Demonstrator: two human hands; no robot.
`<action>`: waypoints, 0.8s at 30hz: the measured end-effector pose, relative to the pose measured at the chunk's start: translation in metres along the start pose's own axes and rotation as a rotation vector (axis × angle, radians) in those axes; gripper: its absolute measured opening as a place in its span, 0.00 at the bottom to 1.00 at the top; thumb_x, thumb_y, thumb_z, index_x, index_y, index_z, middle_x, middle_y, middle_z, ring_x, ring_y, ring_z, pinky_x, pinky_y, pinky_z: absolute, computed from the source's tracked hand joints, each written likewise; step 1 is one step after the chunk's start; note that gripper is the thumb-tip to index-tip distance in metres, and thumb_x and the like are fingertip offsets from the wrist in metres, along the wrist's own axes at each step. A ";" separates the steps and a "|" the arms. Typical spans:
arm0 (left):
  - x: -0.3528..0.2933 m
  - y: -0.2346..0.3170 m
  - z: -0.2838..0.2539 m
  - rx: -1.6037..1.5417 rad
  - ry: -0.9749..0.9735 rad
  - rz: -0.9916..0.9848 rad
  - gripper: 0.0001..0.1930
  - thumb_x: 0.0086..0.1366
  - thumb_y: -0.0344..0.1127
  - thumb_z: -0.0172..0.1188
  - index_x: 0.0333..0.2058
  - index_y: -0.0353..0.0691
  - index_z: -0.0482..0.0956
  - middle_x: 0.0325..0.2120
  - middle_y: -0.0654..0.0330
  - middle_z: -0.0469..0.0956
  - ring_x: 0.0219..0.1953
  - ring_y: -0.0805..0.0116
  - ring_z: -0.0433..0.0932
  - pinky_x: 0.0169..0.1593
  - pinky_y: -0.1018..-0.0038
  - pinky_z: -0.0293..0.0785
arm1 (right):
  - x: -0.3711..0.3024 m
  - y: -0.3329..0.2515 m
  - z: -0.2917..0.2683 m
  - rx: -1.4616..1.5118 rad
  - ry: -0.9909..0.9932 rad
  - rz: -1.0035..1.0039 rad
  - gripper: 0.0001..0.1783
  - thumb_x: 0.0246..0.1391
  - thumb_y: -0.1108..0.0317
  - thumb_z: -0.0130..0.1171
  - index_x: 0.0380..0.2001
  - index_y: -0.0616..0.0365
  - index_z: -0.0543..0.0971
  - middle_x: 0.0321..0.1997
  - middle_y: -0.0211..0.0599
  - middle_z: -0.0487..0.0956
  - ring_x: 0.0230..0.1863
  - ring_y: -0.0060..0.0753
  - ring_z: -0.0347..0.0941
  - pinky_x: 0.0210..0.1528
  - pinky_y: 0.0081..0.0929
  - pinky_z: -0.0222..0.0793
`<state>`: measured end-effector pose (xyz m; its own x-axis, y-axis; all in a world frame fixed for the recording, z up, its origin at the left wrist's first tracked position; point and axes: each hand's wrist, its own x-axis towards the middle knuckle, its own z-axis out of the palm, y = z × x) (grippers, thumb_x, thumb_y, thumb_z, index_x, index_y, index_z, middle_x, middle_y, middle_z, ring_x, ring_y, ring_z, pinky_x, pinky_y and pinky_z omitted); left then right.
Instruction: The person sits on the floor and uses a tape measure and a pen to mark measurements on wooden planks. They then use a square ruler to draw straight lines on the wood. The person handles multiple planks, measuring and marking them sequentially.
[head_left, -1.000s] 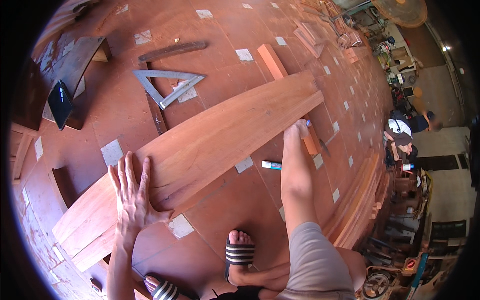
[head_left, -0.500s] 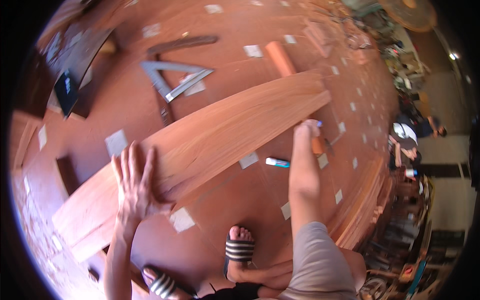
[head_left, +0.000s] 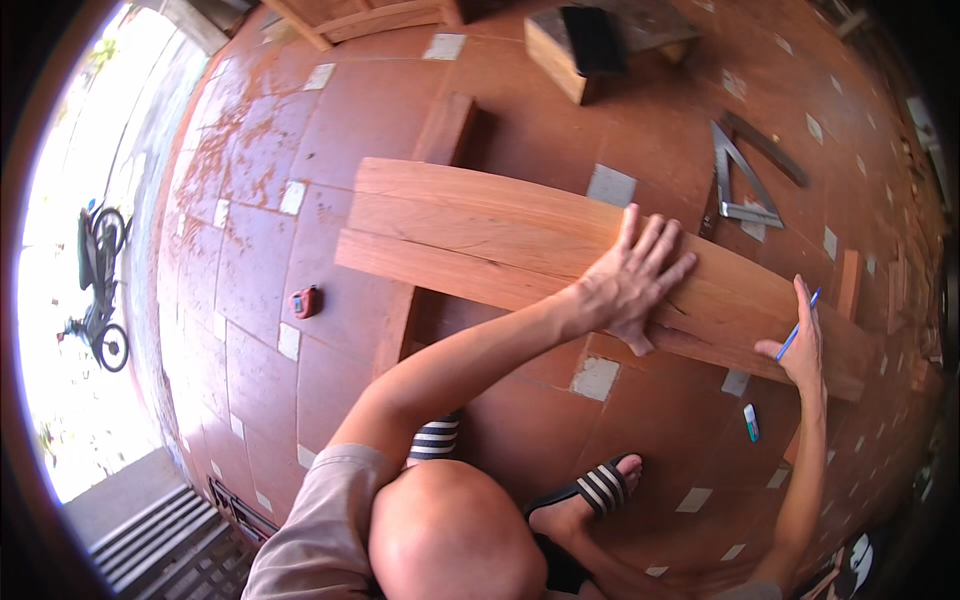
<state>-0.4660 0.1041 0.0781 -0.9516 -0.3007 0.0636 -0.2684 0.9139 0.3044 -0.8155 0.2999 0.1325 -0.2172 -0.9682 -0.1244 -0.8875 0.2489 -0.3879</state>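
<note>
A long wooden board, with a seam running along it, lies slanting across the middle. It rests on wooden support pieces on the tiled floor. My left hand lies flat on the board right of its middle, fingers spread. Nearer the right end, my right hand is at the board's near edge, fingers upright, with a slim blue pen held between thumb and fingers. Below that edge lies a small white and green tube.
A red tape measure lies at left. Beyond the board are a metal triangular square, a dark wooden strip, and a wooden block bearing a black phone-like object. A motorcycle stands outside at far left.
The view has swung left, bringing the board's left end and tape measure into sight. My left hand has moved right along the board. My right hand has risen, and the pen shows clearly.
</note>
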 end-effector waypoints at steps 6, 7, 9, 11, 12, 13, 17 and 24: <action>-0.004 -0.003 -0.014 -0.005 -0.037 -0.002 0.73 0.35 0.78 0.73 0.77 0.41 0.58 0.75 0.31 0.52 0.77 0.31 0.49 0.75 0.27 0.36 | 0.020 -0.063 -0.014 -0.250 -0.314 -0.041 0.91 0.09 0.64 0.92 0.80 0.61 0.46 0.83 0.58 0.52 0.83 0.61 0.48 0.82 0.48 0.54; -0.007 -0.004 -0.018 0.013 -0.047 0.007 0.72 0.38 0.80 0.72 0.77 0.42 0.58 0.75 0.33 0.50 0.78 0.32 0.47 0.75 0.27 0.36 | 0.021 -0.066 -0.014 -0.250 -0.314 -0.011 0.89 0.12 0.64 0.92 0.80 0.60 0.46 0.82 0.59 0.54 0.82 0.62 0.50 0.81 0.48 0.56; -0.022 -0.011 -0.028 -0.089 0.113 -0.034 0.70 0.42 0.82 0.68 0.77 0.42 0.58 0.76 0.33 0.49 0.78 0.33 0.46 0.75 0.27 0.36 | 0.016 -0.068 -0.013 -0.230 -0.295 0.076 0.85 0.17 0.65 0.91 0.80 0.59 0.47 0.80 0.62 0.59 0.79 0.65 0.55 0.78 0.49 0.59; -0.050 -0.023 -0.040 -0.146 0.179 -0.127 0.62 0.54 0.80 0.63 0.76 0.42 0.59 0.76 0.35 0.48 0.79 0.35 0.46 0.75 0.28 0.39 | 0.007 -0.070 -0.004 -0.118 -0.237 0.144 0.79 0.25 0.65 0.90 0.80 0.57 0.50 0.76 0.63 0.64 0.75 0.66 0.61 0.74 0.50 0.64; -0.072 -0.039 -0.046 -0.136 0.312 -0.187 0.54 0.60 0.70 0.67 0.75 0.42 0.61 0.76 0.38 0.51 0.78 0.36 0.49 0.73 0.27 0.44 | -0.004 -0.072 -0.001 -0.079 -0.198 0.253 0.76 0.29 0.65 0.89 0.80 0.57 0.51 0.74 0.64 0.67 0.73 0.67 0.65 0.72 0.51 0.67; -0.103 -0.059 -0.052 -0.148 0.431 -0.286 0.48 0.60 0.60 0.73 0.73 0.43 0.65 0.75 0.42 0.54 0.76 0.36 0.53 0.73 0.31 0.50 | -0.016 -0.074 0.001 -0.118 -0.174 0.217 0.65 0.40 0.66 0.84 0.78 0.56 0.56 0.69 0.64 0.73 0.68 0.68 0.71 0.67 0.52 0.71; -0.233 -0.161 -0.083 0.156 0.587 -0.694 0.40 0.62 0.41 0.77 0.70 0.38 0.69 0.69 0.42 0.66 0.71 0.40 0.65 0.73 0.52 0.63 | -0.094 -0.084 -0.019 -0.055 -0.328 0.436 0.48 0.52 0.54 0.77 0.70 0.63 0.67 0.62 0.65 0.78 0.63 0.64 0.75 0.63 0.49 0.73; -0.340 -0.262 -0.025 -0.523 0.437 -1.052 0.39 0.59 0.42 0.79 0.63 0.31 0.70 0.58 0.42 0.74 0.62 0.50 0.74 0.65 0.57 0.71 | -0.159 -0.100 0.020 0.275 -0.075 0.768 0.34 0.58 0.36 0.69 0.40 0.62 0.79 0.33 0.39 0.80 0.35 0.40 0.77 0.39 0.37 0.74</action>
<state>-0.0682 -0.0400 0.0009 -0.1564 -0.9746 -0.1601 -0.6801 -0.0113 0.7330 -0.6839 0.4297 0.1727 -0.6873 -0.5234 -0.5037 -0.3688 0.8488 -0.3788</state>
